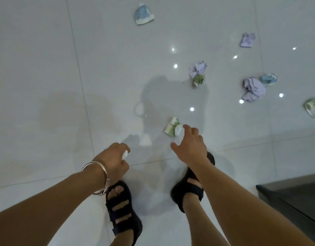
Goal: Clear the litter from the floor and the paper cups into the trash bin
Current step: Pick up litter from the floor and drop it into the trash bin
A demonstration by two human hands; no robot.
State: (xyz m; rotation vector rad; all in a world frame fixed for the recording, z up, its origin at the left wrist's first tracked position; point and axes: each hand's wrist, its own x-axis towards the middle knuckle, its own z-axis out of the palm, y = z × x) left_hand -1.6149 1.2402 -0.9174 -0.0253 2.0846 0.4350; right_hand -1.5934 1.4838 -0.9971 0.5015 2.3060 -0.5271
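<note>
The right hand [190, 144] reaches down with fingers spread wide, holding nothing. Its forefinger is at the white edge of a crushed green cup [171, 126] on the floor [46, 68], just ahead of the sandals [124, 210]; I cannot tell whether it touches. The left hand [114, 159], with a bangle [98, 166] on its wrist, curls round a white scrap [125, 154]. Farther off lie a blue cup [144, 15] and, to the right, a lilac wad [253, 89] near more crumpled litter. A dark cabinet [295, 201] stands at lower right.

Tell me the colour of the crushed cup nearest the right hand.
The cup is green and white, head view.
</note>
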